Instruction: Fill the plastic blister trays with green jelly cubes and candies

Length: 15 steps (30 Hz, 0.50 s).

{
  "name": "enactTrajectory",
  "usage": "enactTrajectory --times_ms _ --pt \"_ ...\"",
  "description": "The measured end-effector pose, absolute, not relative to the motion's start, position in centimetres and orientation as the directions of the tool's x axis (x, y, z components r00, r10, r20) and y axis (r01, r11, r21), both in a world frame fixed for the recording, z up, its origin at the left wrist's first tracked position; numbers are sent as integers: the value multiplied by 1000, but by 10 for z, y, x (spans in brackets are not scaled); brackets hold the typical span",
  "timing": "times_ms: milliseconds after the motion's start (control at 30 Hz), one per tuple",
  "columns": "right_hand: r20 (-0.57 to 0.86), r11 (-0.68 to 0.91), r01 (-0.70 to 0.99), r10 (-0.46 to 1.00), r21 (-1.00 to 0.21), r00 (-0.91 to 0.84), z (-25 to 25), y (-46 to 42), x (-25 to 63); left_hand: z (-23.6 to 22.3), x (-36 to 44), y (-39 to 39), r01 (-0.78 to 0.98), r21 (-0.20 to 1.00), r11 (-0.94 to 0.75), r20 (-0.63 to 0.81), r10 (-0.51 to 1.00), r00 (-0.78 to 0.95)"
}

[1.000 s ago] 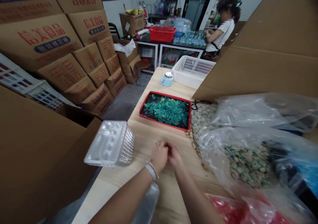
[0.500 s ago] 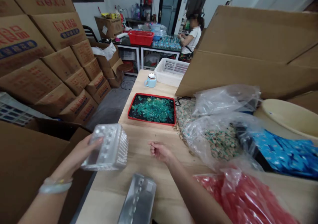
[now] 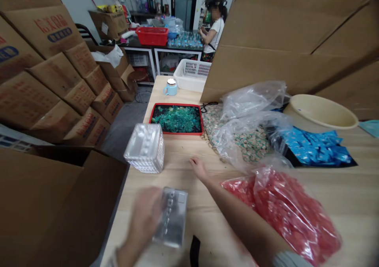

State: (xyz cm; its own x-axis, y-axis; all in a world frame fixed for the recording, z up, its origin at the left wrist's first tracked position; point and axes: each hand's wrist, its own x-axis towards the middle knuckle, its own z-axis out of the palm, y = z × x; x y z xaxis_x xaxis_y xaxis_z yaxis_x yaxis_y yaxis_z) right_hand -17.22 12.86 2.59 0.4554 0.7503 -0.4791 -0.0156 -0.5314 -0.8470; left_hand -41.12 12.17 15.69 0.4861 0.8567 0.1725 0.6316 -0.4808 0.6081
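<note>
My left hand (image 3: 145,215), blurred by motion, grips the left edge of a single clear plastic tray (image 3: 173,217) lying on the wooden table (image 3: 177,180) close to me. A stack of clear plastic trays (image 3: 145,148) stands on the table's left edge, apart from both hands. My right hand (image 3: 199,168) rests on the table in the middle with its fingers stretched flat, holding nothing. It lies just left of a clear bag of small green-and-tan sweets (image 3: 248,140).
A red tray of green pieces (image 3: 177,119), a blue cup (image 3: 171,87) and a white basket (image 3: 191,73) sit farther back. A bag of red sweets (image 3: 284,211), blue packets (image 3: 314,146), a cream basin (image 3: 321,111) and big cardboard boxes (image 3: 56,89) surround the table. Another person (image 3: 211,30) works at a far bench.
My left hand let go of the stack of trays, which now stands on the table, and moved down onto the single tray. My right hand stayed on the table and flattened out.
</note>
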Motion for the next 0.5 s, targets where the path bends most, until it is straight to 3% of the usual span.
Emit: enactTrajectory --times_ms 33,67,100,267,400,500 --pt "-439 -524 52 759 -850 480 22 148 -172 138 -410 86 531 531 -660 123 680 723" --pt "-407 -523 113 766 -845 498 18 166 -173 119 -408 57 452 443 -774 60 529 847" --pt "-385 -527 165 770 -834 509 15 182 -175 100 -406 36 474 361 -803 6 511 860" --pt "-339 -553 326 780 -767 526 11 218 -175 55 -422 38 730 41 -682 -107 723 682" --pt "-234 -517 383 778 -765 583 56 247 -139 66 -450 88 785 20 -619 -71 782 619" --pt "-103 -451 441 781 -776 616 104 260 -105 67 -445 105 781 131 -611 15 788 615"
